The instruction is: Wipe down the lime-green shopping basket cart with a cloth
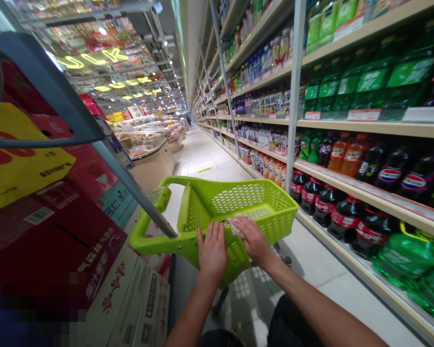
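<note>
A lime-green plastic shopping cart [264, 226] stands side-on in front of me, its basket holding nothing that I can see. My left hand [212, 250] lies on the near side of the basket, fingers straight and thumb apart, with the fingertips at the rim. To its right, my right hand [251, 238] presses a crumpled white tissue [236, 226] against the same rim, its fingers bent over it. Part of the tissue is hidden under the fingers. The cart's handle [141, 236] is at the left end, touched by neither hand.
Drink shelves [369, 127] line the right side, with large cola bottles [347, 217] low down. On the left are stacked cartons [112, 294] and a grey metal bar [130, 188] crossing before the cart handle. A tiled aisle [198, 149] runs ahead past display counters [150, 161].
</note>
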Available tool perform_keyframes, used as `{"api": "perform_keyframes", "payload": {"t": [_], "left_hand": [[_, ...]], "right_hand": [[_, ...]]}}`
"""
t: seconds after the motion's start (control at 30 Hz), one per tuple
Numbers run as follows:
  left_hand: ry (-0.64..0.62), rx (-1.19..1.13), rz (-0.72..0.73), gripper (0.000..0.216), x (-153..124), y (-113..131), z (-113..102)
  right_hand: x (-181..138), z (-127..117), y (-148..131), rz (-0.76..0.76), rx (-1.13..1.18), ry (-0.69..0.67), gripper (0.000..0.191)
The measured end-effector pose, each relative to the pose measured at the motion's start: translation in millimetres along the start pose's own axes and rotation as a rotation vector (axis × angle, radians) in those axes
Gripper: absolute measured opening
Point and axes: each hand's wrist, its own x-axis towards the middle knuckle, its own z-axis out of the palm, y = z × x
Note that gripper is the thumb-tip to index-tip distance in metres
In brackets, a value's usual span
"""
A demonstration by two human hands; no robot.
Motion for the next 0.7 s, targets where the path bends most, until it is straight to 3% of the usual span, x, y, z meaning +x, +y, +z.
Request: {"api": "perform_keyframes", "payload": {"t": [0.13, 0.23, 0.4, 0.57, 0.7], "left_hand": [[-0.004, -0.012, -0.013, 0.045, -1.6, -0.6, 1.6], [0.008, -0.014, -0.024, 0.045, -1.2, 0.1, 3.3], [0.004, -0.01, -0.005, 0.043, -0.3, -0.9, 3.2], [0.004, 0.005, 0.0, 0.044, -1.0, -0.9, 3.8], [0.011, 0.012, -0.005, 0.043, -0.6, -0.5, 5.1]], "right_hand": [[-10.2, -27.9, 39.8, 0.191, -0.072, 0.151, 0.053], [-9.4, -37.7, 33.0, 0.219, -0.037, 0.163, 0.048], [13.4, -25.8, -18.9, 0.098, 0.139, -0.108, 0.042], [30.9, -10.7, -2.2, 0.271, -0.129, 0.077, 0.024], [30.9, 12.6, -16.0, 0.087, -0.142, 0.039, 0.038]]}}
